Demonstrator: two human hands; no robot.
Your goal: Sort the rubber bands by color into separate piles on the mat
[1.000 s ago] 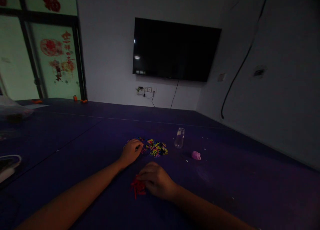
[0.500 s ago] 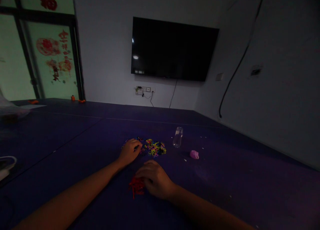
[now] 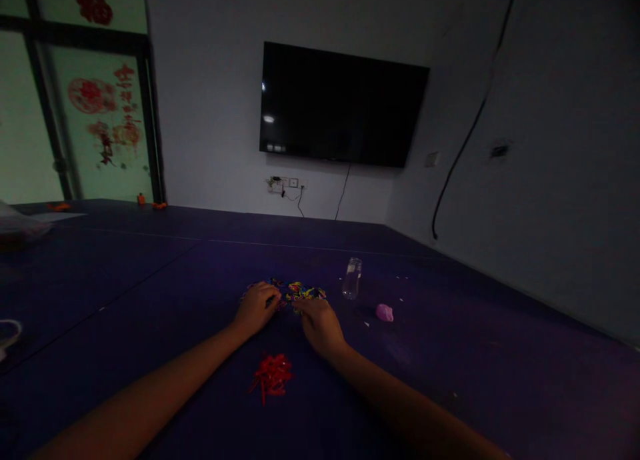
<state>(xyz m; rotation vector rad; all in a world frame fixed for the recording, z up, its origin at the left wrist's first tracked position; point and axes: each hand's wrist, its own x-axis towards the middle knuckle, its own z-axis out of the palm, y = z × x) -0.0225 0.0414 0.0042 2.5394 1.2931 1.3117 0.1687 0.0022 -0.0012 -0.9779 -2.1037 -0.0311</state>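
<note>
A loose pile of thin multicoloured rubber bands (image 3: 300, 289) lies on the dark blue-purple surface ahead of me. At the pile's left end rests my left hand (image 3: 257, 307), its fingers curled in; whatever they hold is hidden. My right hand (image 3: 321, 323) reaches over the near right part of the pile, fingers bent down and close together. Its fingertips touch the bands, but the dim light hides what is between them. Closer to me, between my forearms, sits a separate heap of red rubber bands (image 3: 273, 375) with neither hand on it.
A clear bottle (image 3: 352, 280) is right of the pile, with a pink object (image 3: 385, 313) nearer me. Small white scraps (image 3: 367, 324) dot the surface. A translucent bag (image 3: 20, 225) lies far left. Beyond are a wall-mounted television (image 3: 340, 103) and a glass door (image 3: 100, 120).
My right hand has left the red heap and moved forward to the multicoloured pile. The left hand stays at the pile's left end. The view has shifted slightly.
</note>
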